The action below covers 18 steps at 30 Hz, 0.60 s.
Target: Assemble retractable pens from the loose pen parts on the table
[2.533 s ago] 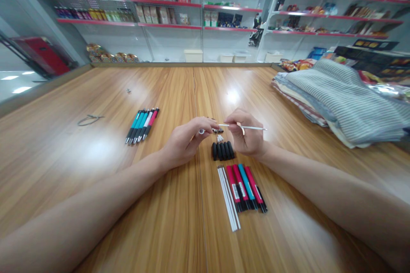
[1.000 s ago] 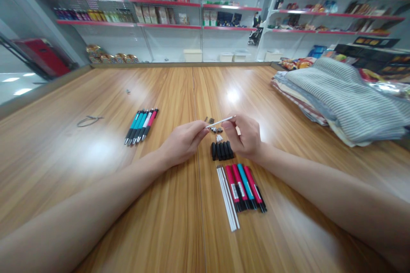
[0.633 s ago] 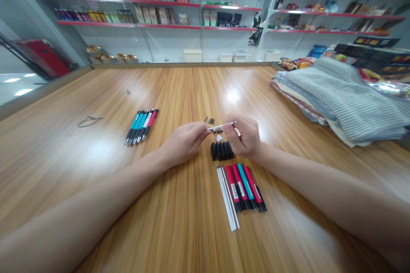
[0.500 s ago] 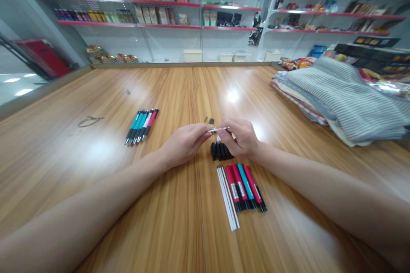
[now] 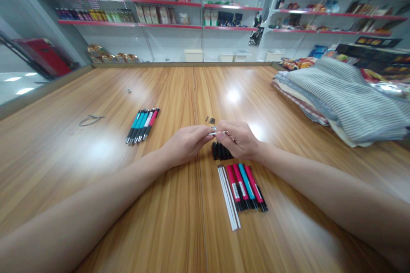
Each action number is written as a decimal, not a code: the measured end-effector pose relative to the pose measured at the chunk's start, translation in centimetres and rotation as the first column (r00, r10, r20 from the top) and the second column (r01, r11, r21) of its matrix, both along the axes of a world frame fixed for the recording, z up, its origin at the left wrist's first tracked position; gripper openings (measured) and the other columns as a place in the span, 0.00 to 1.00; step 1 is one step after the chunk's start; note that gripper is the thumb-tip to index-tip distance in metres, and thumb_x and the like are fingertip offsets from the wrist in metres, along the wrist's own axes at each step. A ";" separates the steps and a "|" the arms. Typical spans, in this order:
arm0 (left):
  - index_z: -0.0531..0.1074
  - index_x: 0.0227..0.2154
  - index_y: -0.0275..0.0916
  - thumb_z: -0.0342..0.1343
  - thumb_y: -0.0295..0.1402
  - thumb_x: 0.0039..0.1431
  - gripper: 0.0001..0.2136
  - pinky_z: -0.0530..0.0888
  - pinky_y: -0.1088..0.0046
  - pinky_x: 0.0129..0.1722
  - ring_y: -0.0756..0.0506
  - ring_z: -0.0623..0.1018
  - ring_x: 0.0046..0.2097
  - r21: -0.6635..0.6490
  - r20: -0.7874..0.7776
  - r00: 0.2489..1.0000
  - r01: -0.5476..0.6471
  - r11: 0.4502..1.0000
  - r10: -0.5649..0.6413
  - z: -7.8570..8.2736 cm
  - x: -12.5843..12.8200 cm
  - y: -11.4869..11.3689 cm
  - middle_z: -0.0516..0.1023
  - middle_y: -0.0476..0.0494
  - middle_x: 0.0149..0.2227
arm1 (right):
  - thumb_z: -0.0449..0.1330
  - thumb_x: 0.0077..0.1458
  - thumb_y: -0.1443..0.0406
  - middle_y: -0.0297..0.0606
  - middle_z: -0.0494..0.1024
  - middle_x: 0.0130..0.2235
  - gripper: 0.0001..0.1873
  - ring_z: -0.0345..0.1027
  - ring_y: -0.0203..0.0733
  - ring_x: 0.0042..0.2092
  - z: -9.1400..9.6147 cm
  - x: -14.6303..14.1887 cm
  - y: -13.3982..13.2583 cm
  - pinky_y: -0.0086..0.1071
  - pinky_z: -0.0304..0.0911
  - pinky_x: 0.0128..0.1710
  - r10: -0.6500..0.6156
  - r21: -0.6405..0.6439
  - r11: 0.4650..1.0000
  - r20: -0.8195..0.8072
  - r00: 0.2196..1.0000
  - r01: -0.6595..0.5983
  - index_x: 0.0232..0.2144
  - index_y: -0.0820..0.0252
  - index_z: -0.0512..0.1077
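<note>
My left hand (image 5: 187,143) and my right hand (image 5: 240,140) meet over the wooden table (image 5: 179,89), both pinched on a thin white pen refill (image 5: 219,133) held level between them. Most of the refill is hidden inside my right fingers. Just under the hands lie several black pen grips (image 5: 220,152) and small metal parts (image 5: 211,120). Nearer to me lie white refills (image 5: 229,198) beside red and teal pen barrels (image 5: 246,187). A row of assembled pens (image 5: 142,126) rests to the left.
A stack of folded striped cloth (image 5: 346,100) sits at the right of the table. A loop of wire or band (image 5: 89,120) lies at the left. Red-edged shelves (image 5: 166,4) with goods line the back wall.
The refill stuck out to the right of my right hand; my right hand has slid along it toward my left hand, so only a short piece shows between the fingertips now.
</note>
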<state>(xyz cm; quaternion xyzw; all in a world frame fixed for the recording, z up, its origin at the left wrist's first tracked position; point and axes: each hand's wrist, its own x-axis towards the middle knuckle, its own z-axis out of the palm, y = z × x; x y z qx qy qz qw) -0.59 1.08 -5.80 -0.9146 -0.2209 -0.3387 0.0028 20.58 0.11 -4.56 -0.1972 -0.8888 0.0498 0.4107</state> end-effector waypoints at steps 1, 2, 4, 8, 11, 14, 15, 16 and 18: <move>0.68 0.38 0.37 0.45 0.33 0.67 0.08 0.68 0.77 0.32 0.51 0.74 0.32 0.000 -0.002 1.000 -0.001 1.000 0.001 0.0 0.0 0.0 0.74 0.46 0.31 | 0.48 0.64 0.65 0.32 0.65 0.26 0.12 0.57 0.30 0.27 0.0 0.0 -0.1 0.25 0.53 0.28 0.005 -0.002 1.000 0.000 1.000 -0.005 0.29 0.62 0.63; 0.68 0.39 0.37 0.45 0.33 0.67 0.08 0.68 0.77 0.32 0.50 0.75 0.33 0.001 -0.003 1.000 -0.002 1.000 0.002 -0.1 0.0 0.0 0.75 0.45 0.32 | 0.48 0.64 0.65 0.32 0.65 0.26 0.12 0.57 0.30 0.27 0.1 0.0 -0.1 0.25 0.53 0.28 0.009 -0.003 1.000 -0.001 1.000 -0.009 0.29 0.62 0.63; 0.68 0.40 0.37 0.46 0.32 0.67 0.07 0.68 0.77 0.33 0.50 0.75 0.33 0.001 -0.004 1.000 0.003 1.000 -0.003 -0.1 0.0 0.0 0.75 0.45 0.33 | 0.47 0.64 0.65 0.33 0.65 0.26 0.12 0.58 0.29 0.27 0.2 0.0 -0.2 0.25 0.54 0.28 0.016 -0.006 1.000 -0.001 1.000 -0.016 0.29 0.62 0.63; 0.68 0.41 0.37 0.46 0.31 0.67 0.06 0.68 0.78 0.33 0.50 0.75 0.35 -0.018 0.003 1.000 0.020 1.000 -0.020 0.0 0.0 0.0 0.76 0.44 0.34 | 0.48 0.64 0.65 0.34 0.67 0.27 0.12 0.59 0.29 0.28 0.0 0.0 -0.2 0.24 0.54 0.29 0.011 0.006 1.000 0.008 1.000 -0.011 0.30 0.63 0.65; 0.68 0.41 0.37 0.47 0.30 0.66 0.06 0.69 0.78 0.34 0.50 0.76 0.36 -0.045 0.017 1.000 0.026 0.999 -0.026 0.0 -0.1 -0.1 0.76 0.44 0.35 | 0.49 0.63 0.66 0.34 0.68 0.27 0.11 0.60 0.30 0.28 -0.2 0.0 0.0 0.25 0.54 0.28 -0.032 0.059 0.998 0.001 0.999 0.032 0.30 0.63 0.66; 0.68 0.41 0.37 0.47 0.30 0.66 0.06 0.69 0.78 0.36 0.50 0.76 0.38 -0.066 0.031 0.999 0.013 0.998 -0.011 0.1 0.0 -0.2 0.76 0.44 0.36 | 0.50 0.63 0.66 0.34 0.69 0.27 0.10 0.61 0.30 0.28 -0.4 -0.2 0.1 0.25 0.54 0.28 -0.093 0.099 0.991 -0.022 0.995 0.094 0.30 0.63 0.66; 0.68 0.41 0.37 0.47 0.30 0.66 0.06 0.69 0.78 0.36 0.50 0.76 0.38 -0.065 0.032 0.999 0.008 0.998 -0.006 0.2 0.0 -0.2 0.76 0.44 0.37 | 0.50 0.63 0.66 0.34 0.69 0.27 0.10 0.61 0.30 0.28 -0.4 -0.2 0.1 0.25 0.54 0.28 -0.104 0.104 0.989 -0.025 0.994 0.106 0.30 0.63 0.66; 0.68 0.41 0.37 0.47 0.30 0.66 0.06 0.69 0.78 0.36 0.50 0.76 0.38 -0.059 0.032 0.999 0.004 0.998 -0.002 0.2 0.0 -0.2 0.76 0.43 0.37 | 0.50 0.63 0.66 0.34 0.69 0.27 0.10 0.60 0.30 0.28 -0.4 -0.3 0.1 0.25 0.54 0.28 -0.108 0.106 0.988 -0.026 0.994 0.110 0.29 0.63 0.66; 0.68 0.41 0.37 0.46 0.30 0.67 0.07 0.69 0.78 0.35 0.50 0.76 0.37 -0.042 0.028 1.000 0.004 0.999 -0.003 0.3 0.0 -0.3 0.76 0.43 0.36 | 0.49 0.63 0.66 0.33 0.68 0.26 0.10 0.60 0.30 0.27 -0.3 -0.3 0.0 0.25 0.54 0.28 -0.096 0.101 0.990 -0.019 0.995 0.097 0.29 0.63 0.66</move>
